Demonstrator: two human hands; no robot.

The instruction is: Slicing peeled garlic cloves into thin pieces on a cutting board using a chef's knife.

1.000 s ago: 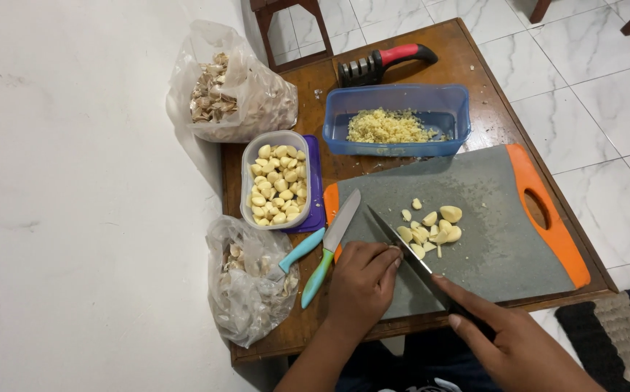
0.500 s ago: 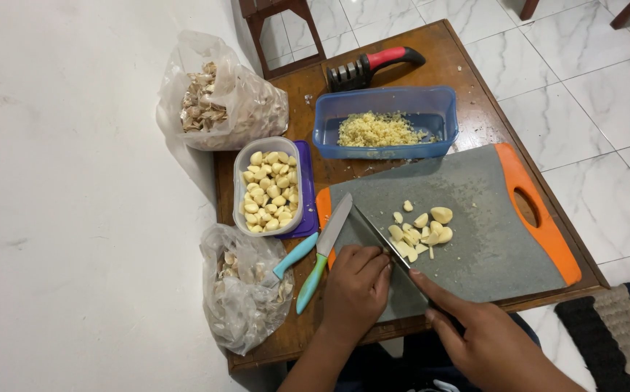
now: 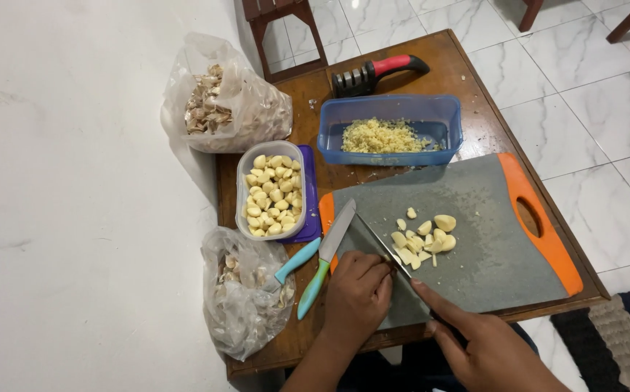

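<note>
Bright, even indoor light fills the view, with soft white glare patches on the glossy marble floor tiles [image 3: 605,94] at the top and a washed-out, nearly featureless pale wall surface [image 3: 75,196] on the left. Shadows are faint and short, seen just beneath the blue rectangular plastic tub [image 3: 391,152] on the brown wooden table [image 3: 467,65]. Focus is sharp throughout, with slight wide-angle bending toward the edges.
</note>
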